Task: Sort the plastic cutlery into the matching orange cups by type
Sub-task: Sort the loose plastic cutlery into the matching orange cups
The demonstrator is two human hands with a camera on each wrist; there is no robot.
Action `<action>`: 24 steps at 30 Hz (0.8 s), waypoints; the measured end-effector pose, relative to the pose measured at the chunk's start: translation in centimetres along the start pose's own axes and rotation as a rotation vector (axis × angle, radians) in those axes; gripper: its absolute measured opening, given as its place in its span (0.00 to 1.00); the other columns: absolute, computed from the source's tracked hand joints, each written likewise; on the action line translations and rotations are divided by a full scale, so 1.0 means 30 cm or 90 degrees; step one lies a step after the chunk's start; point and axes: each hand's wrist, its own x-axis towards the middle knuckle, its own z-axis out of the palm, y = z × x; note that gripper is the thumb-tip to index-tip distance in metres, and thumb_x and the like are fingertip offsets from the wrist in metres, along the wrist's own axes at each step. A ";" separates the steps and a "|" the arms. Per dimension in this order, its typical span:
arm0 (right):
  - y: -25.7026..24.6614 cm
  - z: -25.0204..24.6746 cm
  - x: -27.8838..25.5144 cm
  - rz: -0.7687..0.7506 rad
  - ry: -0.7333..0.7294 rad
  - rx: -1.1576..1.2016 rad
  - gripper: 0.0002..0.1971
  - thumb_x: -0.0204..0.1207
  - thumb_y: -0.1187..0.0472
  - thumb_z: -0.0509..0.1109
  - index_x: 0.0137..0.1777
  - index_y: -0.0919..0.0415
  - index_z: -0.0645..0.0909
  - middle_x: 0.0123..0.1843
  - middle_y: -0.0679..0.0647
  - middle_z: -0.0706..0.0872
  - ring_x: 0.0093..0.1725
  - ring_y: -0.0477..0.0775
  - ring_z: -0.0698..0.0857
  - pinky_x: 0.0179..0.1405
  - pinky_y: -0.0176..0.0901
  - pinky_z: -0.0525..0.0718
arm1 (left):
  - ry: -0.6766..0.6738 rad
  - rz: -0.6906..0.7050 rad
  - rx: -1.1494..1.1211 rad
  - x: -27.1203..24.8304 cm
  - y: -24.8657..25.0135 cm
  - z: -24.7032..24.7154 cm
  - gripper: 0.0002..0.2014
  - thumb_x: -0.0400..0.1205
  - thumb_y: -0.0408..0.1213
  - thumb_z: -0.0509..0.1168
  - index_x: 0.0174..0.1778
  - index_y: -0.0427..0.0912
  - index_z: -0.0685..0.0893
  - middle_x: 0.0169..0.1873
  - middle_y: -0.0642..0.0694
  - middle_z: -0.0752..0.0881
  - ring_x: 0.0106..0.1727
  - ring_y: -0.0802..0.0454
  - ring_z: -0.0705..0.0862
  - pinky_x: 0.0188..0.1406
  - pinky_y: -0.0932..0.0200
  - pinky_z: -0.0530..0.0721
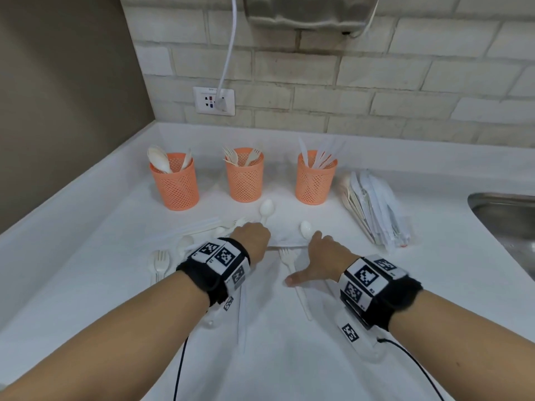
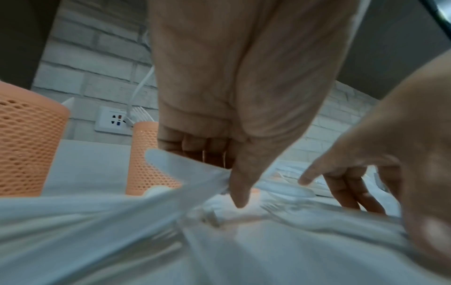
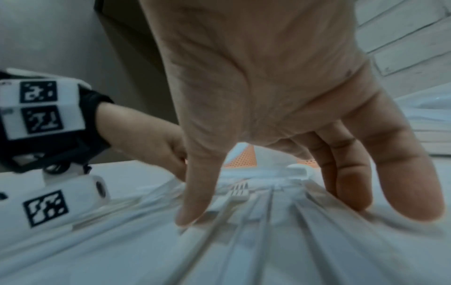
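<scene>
A person's left hand (image 2: pixel 234 108) pinches a white plastic knife (image 2: pixel 185 169) between thumb and curled fingers, the blade jutting out to the hand's left just above the white worktop (image 1: pixel 86 256). The right hand (image 1: pixel 321 256) lies spread and flat beside it, fingers straight and holding nothing, thumb tip (image 3: pixel 192 214) touching the worktop just beside a loose fork (image 1: pixel 292 273) that lies between the two hands. Two loose spoons, one (image 1: pixel 265 211) just beyond the left hand's grip and one (image 1: pixel 306 228) just beyond the right hand's fingertips, lie toward the back wall. More forks (image 1: pixel 160 264) and cutlery lie on the left of the left wrist. Near the back edge stand three orange mesh cups in a row: the left cup (image 1: pixel 176 185) with spoons, the middle cup (image 1: pixel 244 176) with forks, the right cup (image 1: pixel 314 179) with knives. A heap of wrapped cutlery (image 1: pixel 373 209) lies to the right of the cups, near a steel sink (image 1: pixel 503 212) at the worktop's right edge.
</scene>
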 end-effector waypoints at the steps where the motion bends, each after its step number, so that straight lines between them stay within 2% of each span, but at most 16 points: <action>1: -0.004 0.009 0.012 0.000 0.007 -0.003 0.51 0.60 0.36 0.77 0.70 0.71 0.60 0.65 0.63 0.73 0.65 0.61 0.77 0.60 0.48 0.78 | 0.007 -0.011 -0.012 0.006 -0.014 -0.007 0.13 0.82 0.27 0.57 0.60 0.33 0.79 0.62 0.37 0.79 0.63 0.39 0.79 0.59 0.50 0.77; 4: -0.024 0.010 0.041 -0.005 0.002 0.016 0.39 0.65 0.50 0.78 0.66 0.72 0.62 0.62 0.64 0.77 0.61 0.62 0.80 0.52 0.47 0.80 | 0.072 -0.058 -0.048 0.000 -0.054 -0.039 0.12 0.83 0.32 0.57 0.59 0.35 0.81 0.61 0.38 0.76 0.64 0.40 0.73 0.61 0.48 0.72; 6: -0.033 0.005 0.058 -0.003 0.012 0.020 0.34 0.68 0.60 0.75 0.67 0.74 0.61 0.56 0.62 0.79 0.59 0.63 0.83 0.45 0.45 0.80 | 0.142 -0.068 -0.069 -0.016 -0.076 -0.055 0.13 0.83 0.39 0.61 0.58 0.40 0.84 0.59 0.40 0.75 0.64 0.41 0.70 0.60 0.49 0.68; 8: -0.038 0.010 0.067 0.002 0.035 0.022 0.23 0.75 0.67 0.67 0.66 0.74 0.64 0.54 0.61 0.80 0.60 0.62 0.84 0.48 0.44 0.80 | 0.207 -0.054 -0.080 -0.033 -0.097 -0.060 0.13 0.82 0.45 0.62 0.56 0.45 0.87 0.57 0.43 0.75 0.63 0.43 0.69 0.54 0.52 0.63; 10: -0.046 0.019 0.072 -0.007 0.045 -0.016 0.15 0.79 0.70 0.59 0.65 0.72 0.68 0.60 0.62 0.81 0.63 0.61 0.83 0.55 0.44 0.80 | 0.231 -0.032 -0.085 -0.051 -0.114 -0.059 0.14 0.82 0.46 0.62 0.56 0.45 0.87 0.53 0.44 0.76 0.61 0.45 0.70 0.50 0.55 0.60; 11: -0.050 0.018 0.074 -0.015 0.034 -0.037 0.12 0.80 0.71 0.58 0.62 0.71 0.70 0.58 0.61 0.81 0.63 0.60 0.83 0.55 0.44 0.80 | 0.233 -0.020 -0.087 -0.057 -0.123 -0.054 0.15 0.82 0.47 0.62 0.57 0.45 0.87 0.49 0.45 0.75 0.60 0.45 0.72 0.49 0.56 0.60; 13: -0.049 -0.006 0.073 -0.014 -0.012 -0.053 0.03 0.77 0.75 0.59 0.45 0.68 0.72 0.40 0.57 0.79 0.57 0.58 0.85 0.45 0.43 0.80 | 0.248 -0.006 -0.091 -0.072 -0.139 -0.040 0.15 0.82 0.47 0.61 0.57 0.44 0.87 0.43 0.47 0.72 0.57 0.45 0.74 0.46 0.57 0.61; 14: -0.038 -0.022 0.086 -0.015 -0.029 -0.029 0.09 0.75 0.76 0.60 0.36 0.65 0.70 0.33 0.56 0.75 0.50 0.57 0.86 0.37 0.42 0.79 | 0.259 -0.007 -0.096 -0.080 -0.149 -0.033 0.15 0.82 0.47 0.61 0.56 0.44 0.87 0.43 0.47 0.71 0.56 0.45 0.74 0.46 0.57 0.61; 15: -0.022 -0.040 0.101 -0.019 -0.043 0.028 0.13 0.74 0.76 0.60 0.32 0.63 0.67 0.30 0.56 0.73 0.43 0.58 0.86 0.30 0.40 0.77 | 0.270 -0.014 -0.109 -0.087 -0.160 -0.025 0.15 0.82 0.46 0.61 0.54 0.43 0.88 0.43 0.46 0.72 0.55 0.45 0.74 0.45 0.57 0.62; 17: 0.003 -0.076 0.115 -0.040 -0.040 0.233 0.12 0.77 0.72 0.57 0.33 0.60 0.66 0.31 0.57 0.73 0.29 0.56 0.78 0.21 0.39 0.70 | 0.283 -0.035 -0.164 -0.098 -0.185 -0.015 0.15 0.82 0.45 0.61 0.49 0.38 0.87 0.43 0.44 0.74 0.53 0.44 0.74 0.47 0.55 0.67; 19: 0.001 -0.103 0.111 -0.088 -0.004 0.460 0.09 0.79 0.69 0.57 0.39 0.58 0.68 0.30 0.54 0.70 0.25 0.50 0.68 0.20 0.38 0.63 | 0.294 -0.054 -0.282 -0.101 -0.208 -0.015 0.15 0.82 0.43 0.63 0.45 0.33 0.87 0.40 0.45 0.72 0.50 0.43 0.74 0.47 0.54 0.70; 20: -0.009 -0.115 0.101 -0.119 0.003 0.556 0.08 0.80 0.69 0.58 0.41 0.57 0.70 0.28 0.52 0.68 0.23 0.48 0.65 0.20 0.37 0.61 | 0.299 -0.064 -0.360 -0.101 -0.218 -0.020 0.15 0.82 0.42 0.64 0.43 0.32 0.87 0.38 0.47 0.71 0.48 0.44 0.73 0.44 0.56 0.69; 22: -0.039 -0.127 0.090 -0.185 -0.009 0.685 0.06 0.78 0.70 0.60 0.45 0.58 0.74 0.24 0.48 0.65 0.19 0.45 0.62 0.19 0.36 0.59 | 0.305 -0.081 -0.515 -0.104 -0.224 -0.036 0.13 0.82 0.40 0.63 0.44 0.34 0.88 0.35 0.50 0.70 0.42 0.50 0.72 0.37 0.64 0.67; 24: -0.077 -0.132 0.087 -0.247 -0.030 0.767 0.07 0.78 0.69 0.63 0.51 0.58 0.76 0.20 0.45 0.63 0.19 0.45 0.61 0.18 0.35 0.59 | 0.290 -0.083 -0.660 -0.109 -0.218 -0.051 0.12 0.83 0.39 0.62 0.45 0.36 0.89 0.37 0.51 0.77 0.41 0.54 0.75 0.40 0.67 0.70</action>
